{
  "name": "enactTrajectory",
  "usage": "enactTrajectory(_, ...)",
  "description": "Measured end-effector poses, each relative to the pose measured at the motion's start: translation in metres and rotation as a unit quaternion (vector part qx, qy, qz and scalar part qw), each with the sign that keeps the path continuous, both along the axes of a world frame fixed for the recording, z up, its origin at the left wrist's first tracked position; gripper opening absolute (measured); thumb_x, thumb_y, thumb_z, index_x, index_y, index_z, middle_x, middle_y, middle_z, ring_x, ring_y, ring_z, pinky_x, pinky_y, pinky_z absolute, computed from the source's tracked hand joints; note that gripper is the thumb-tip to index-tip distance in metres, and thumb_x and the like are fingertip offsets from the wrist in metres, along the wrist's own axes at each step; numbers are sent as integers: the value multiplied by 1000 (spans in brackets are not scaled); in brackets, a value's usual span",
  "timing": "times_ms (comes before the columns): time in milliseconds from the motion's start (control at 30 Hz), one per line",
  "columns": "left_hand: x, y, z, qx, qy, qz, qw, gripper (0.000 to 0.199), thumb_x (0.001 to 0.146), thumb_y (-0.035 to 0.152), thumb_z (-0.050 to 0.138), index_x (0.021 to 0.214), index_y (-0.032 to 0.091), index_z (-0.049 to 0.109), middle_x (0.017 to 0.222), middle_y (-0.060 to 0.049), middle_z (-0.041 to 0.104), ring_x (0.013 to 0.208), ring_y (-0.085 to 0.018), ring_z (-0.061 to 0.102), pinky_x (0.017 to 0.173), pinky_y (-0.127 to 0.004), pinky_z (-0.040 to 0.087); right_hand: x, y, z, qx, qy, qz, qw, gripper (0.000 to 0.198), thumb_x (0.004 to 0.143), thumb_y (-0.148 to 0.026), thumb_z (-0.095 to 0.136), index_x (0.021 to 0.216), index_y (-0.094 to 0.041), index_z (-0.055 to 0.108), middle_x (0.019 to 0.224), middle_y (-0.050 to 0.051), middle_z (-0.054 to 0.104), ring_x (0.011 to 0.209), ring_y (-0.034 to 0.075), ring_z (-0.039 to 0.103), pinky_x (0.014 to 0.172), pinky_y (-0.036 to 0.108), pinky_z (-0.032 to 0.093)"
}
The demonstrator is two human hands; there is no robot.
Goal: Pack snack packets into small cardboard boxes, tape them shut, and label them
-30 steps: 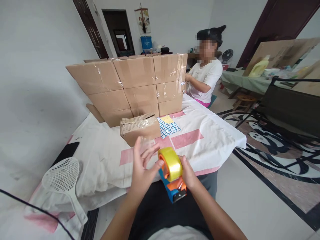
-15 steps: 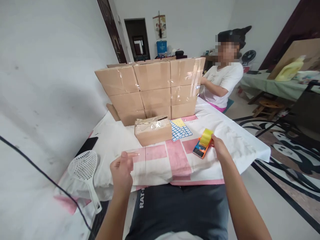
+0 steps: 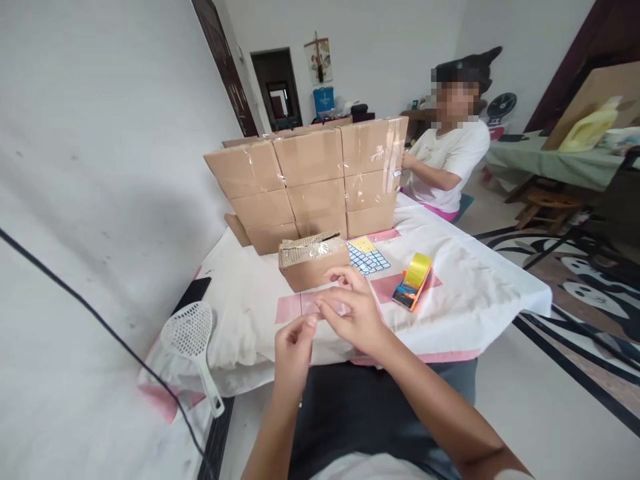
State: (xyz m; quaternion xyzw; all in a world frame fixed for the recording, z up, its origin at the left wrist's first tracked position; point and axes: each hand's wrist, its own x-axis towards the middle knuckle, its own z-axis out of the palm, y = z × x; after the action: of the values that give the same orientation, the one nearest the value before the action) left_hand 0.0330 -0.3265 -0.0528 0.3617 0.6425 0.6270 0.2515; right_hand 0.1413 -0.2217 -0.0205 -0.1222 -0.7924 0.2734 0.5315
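Clear tape [image 3: 330,309], seemingly a short strip, spans from the left hand [image 3: 293,350], pinched on it, to the right hand [image 3: 364,319], loosely curled, its grip unclear. Beyond, on wrinkled white-and-pink cloth [image 3: 460,320], rests a blue-and-orange dispenser [image 3: 405,293] with a glossy yellow roll [image 3: 419,269]. Shiny film [image 3: 321,250] already covers part of the small cardboard box [image 3: 310,270]; a dark gap looks unsealed. Matte stacked boxes [image 3: 317,173] stand behind.

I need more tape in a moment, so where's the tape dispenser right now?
In the head view, the tape dispenser lies on the tablecloth, to the right of your right hand and of the blue-and-yellow patch.
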Motion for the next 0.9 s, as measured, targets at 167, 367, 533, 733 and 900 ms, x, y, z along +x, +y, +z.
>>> enactTrajectory(167,-29,-12,14,-143,21,-73,987,49,79,65,67,82,17,75,44,9,33,43,-9,26,46,-23,29,8,24,5,-124,61,56,989,13,89,-26,71,77,-26,76,109,6,63,109,25,61,94,43,49)
enactTrajectory(367,-83,-10,-41,-163,70,9,984,56,69,71,66,59,16,69,39,7,32,38,-11,32,41,-24,24,64,36,54,-42,176,-115,977,6,89,-27,74,82,-27,75,110,6,61,113,26,59,104,49,43)
enactTrajectory(533,-81,4,-49,-81,144,69,984,45,84,59,58,66,18,68,47,5,41,48,-13,43,50,-26,33,43,69,90,-72,-38,42,996,14,88,-32,74,78,-22,75,110,7,65,109,24,62,96,42,46)
enactTrajectory(733,-74,78,13,55,370,63,925,51,98,48,44,140,22,56,131,-12,67,126,-27,57,111,-42,39,-63,157,82,-89,-315,78,942,22,87,-34,64,85,-15,74,87,3,71,84,17,64,76,28,47)
enactTrajectory(900,-65,144,2,-54,587,-29,807,46,97,31,51,141,21,56,147,-13,60,137,-29,53,122,-54,24,-122,200,42,-47,-409,-26,911,20,82,-25,67,66,-14,69,76,5,68,91,23,61,81,32,43)
